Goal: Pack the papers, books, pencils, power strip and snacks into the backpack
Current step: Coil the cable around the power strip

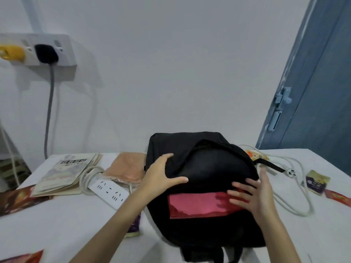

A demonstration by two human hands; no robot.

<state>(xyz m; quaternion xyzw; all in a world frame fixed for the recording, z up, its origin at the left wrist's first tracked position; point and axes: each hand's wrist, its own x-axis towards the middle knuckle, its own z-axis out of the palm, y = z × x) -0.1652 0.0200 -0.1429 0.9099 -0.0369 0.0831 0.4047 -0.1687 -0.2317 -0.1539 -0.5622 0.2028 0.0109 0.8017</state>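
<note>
Left hand (pixel 161 177) gripping flap of black backpack (pixel 201 168), thumb hooked under; right hand (pixel 250 194), fingers straight, pressing red papers (pixel 197 205) into opening. Backpack at table (pixel 76 224) centre, long axis 12-to-6, opening toward 6. Power strip (pixel 108 188) at 9, angled 10-to-4, beside books (pixel 64 175).

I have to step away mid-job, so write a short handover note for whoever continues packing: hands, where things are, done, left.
Left hand grips the backpack flap, holding it up. Right hand, fingers straight, pushes the red papers into the opening; they are partly in.
Still on the table: book and power strip left of the backpack, white cord and snack packets right of it. No pencils seen.
Done: nothing fully packed.
Left: finish the papers, then everything else.
</note>
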